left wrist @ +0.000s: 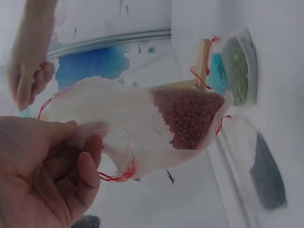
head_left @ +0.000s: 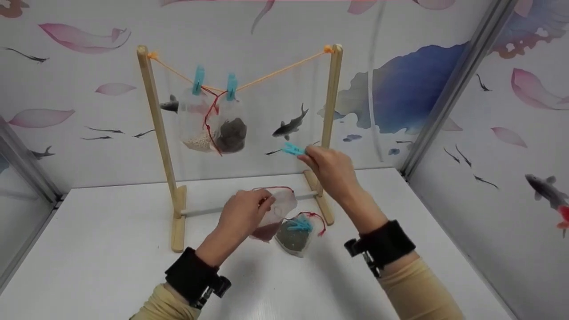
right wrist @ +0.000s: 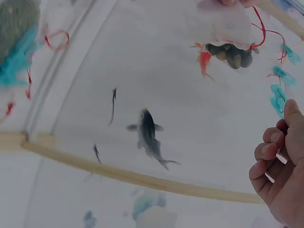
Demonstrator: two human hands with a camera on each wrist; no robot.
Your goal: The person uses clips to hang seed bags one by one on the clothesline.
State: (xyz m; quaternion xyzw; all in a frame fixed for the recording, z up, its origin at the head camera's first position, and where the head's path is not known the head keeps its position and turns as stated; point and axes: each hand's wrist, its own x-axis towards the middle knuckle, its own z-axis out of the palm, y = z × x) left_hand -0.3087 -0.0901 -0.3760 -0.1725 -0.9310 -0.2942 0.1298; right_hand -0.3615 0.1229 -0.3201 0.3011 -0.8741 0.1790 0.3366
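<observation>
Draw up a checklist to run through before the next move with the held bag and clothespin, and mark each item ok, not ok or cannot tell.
1. Left hand grips the bag with red-brown contents: ok.
2. Right hand pinches a blue clothespin: ok.
3. Pale-filled bag and dark-filled bag hang pegged from the orange cord: ok.
4. Cord has a bare stretch towards the right post: ok.
5. Held bag is up at the cord: not ok, it is well below.
6. Held clothespin's jaws are squeezed open: cannot tell.
</observation>
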